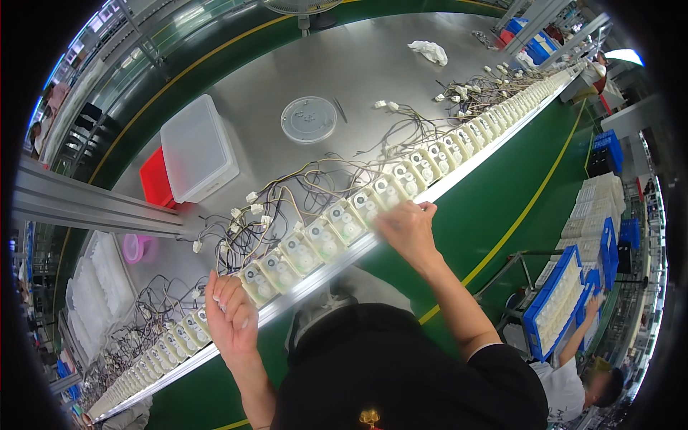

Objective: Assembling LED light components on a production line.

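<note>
A long row of small cream plastic housings [301, 254], each with round white and grey parts inside, runs along the metal table's front edge. At the row, left of my body, my left hand [231, 315] is raised with its fingers curled in. Small white bits show at its fingertips; I cannot make out what they are. My right hand [410, 231] reaches over the row's front edge, beside a cream housing [367, 206]. Its fingertips are smeared by motion, so any part in them is hidden. Dark and tan wires [308, 183] with white connectors trail behind the housings.
Behind the wires are a round clear dish [308, 120] with small parts, tweezers [340, 110], a lidded translucent box [197, 150] and a red bin [156, 178]. A white cloth [428, 51] lies farther back. At right, a person works by blue trays [552, 304].
</note>
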`<act>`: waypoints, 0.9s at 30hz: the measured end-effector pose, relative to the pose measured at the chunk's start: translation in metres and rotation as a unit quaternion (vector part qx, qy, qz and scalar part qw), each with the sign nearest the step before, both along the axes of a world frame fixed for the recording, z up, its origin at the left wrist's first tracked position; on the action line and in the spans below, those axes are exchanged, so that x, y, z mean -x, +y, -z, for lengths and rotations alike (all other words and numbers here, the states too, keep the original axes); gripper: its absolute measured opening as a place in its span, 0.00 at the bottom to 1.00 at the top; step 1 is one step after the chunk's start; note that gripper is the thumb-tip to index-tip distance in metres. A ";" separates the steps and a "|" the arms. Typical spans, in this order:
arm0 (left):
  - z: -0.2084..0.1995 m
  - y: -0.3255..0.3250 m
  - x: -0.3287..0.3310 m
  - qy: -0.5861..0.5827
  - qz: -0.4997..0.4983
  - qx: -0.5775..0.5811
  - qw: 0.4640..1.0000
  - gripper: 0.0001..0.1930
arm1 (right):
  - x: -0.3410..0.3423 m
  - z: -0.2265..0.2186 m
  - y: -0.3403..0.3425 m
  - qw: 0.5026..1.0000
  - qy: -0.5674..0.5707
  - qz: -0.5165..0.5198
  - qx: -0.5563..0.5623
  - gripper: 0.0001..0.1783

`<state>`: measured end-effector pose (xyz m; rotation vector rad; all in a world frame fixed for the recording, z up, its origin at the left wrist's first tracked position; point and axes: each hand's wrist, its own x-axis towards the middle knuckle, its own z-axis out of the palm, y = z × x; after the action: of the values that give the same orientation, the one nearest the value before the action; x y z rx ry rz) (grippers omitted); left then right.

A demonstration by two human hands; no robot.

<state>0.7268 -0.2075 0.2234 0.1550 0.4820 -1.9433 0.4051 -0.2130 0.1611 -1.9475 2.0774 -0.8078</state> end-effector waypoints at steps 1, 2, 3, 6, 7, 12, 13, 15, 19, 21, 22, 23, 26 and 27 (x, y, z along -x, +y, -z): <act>0.000 0.000 0.000 0.000 0.000 0.002 1.000 0.17 | 0.000 0.000 0.001 1.000 0.000 0.000 0.001 0.04; 0.000 0.000 0.000 0.000 0.000 0.003 1.000 0.17 | 0.001 -0.001 0.001 1.000 0.005 -0.004 0.007 0.04; -0.001 0.000 0.000 0.000 -0.001 0.002 1.000 0.17 | 0.001 -0.001 0.001 1.000 0.011 -0.007 0.014 0.04; -0.001 0.000 -0.001 -0.003 -0.003 -0.002 1.000 0.17 | -0.006 -0.006 0.004 0.999 0.005 -0.012 0.045 0.04; -0.001 0.000 -0.001 -0.006 -0.004 -0.004 1.000 0.17 | -0.011 -0.007 0.005 0.999 0.005 -0.013 0.045 0.04; -0.003 0.001 -0.001 -0.005 -0.004 -0.003 1.000 0.18 | -0.031 0.000 0.007 0.997 -0.011 -0.066 0.041 0.04; -0.003 0.001 -0.001 -0.005 -0.001 -0.005 1.000 0.18 | -0.032 0.001 0.006 0.997 -0.012 -0.068 0.041 0.04; -0.003 0.002 -0.003 -0.006 -0.006 -0.006 1.000 0.18 | -0.034 -0.001 0.004 0.997 -0.002 -0.064 0.047 0.04; -0.004 0.004 -0.006 -0.013 -0.012 -0.013 1.000 0.17 | -0.035 0.004 0.002 0.997 0.008 -0.068 0.035 0.04; -0.002 0.005 -0.007 -0.012 -0.014 -0.012 1.000 0.18 | -0.035 0.002 0.001 0.998 0.007 -0.062 0.024 0.04; -0.001 0.005 -0.008 -0.013 -0.015 -0.012 1.000 0.18 | -0.036 0.002 0.001 0.998 0.008 -0.063 0.023 0.04; -0.001 0.006 -0.009 -0.011 -0.017 -0.012 1.000 0.18 | -0.036 0.002 0.001 0.998 0.009 -0.062 0.025 0.04; 0.001 0.006 -0.010 -0.012 -0.018 -0.011 1.000 0.18 | -0.036 0.001 0.000 0.998 0.013 -0.059 0.021 0.04; 0.001 0.006 -0.010 -0.011 -0.018 -0.013 1.000 0.18 | -0.036 0.000 0.000 0.998 0.014 -0.056 0.016 0.04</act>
<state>0.7370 -0.2014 0.2221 0.1826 0.4931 -1.8994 0.4410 -0.2130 0.1610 -2.0839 1.9611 -0.7992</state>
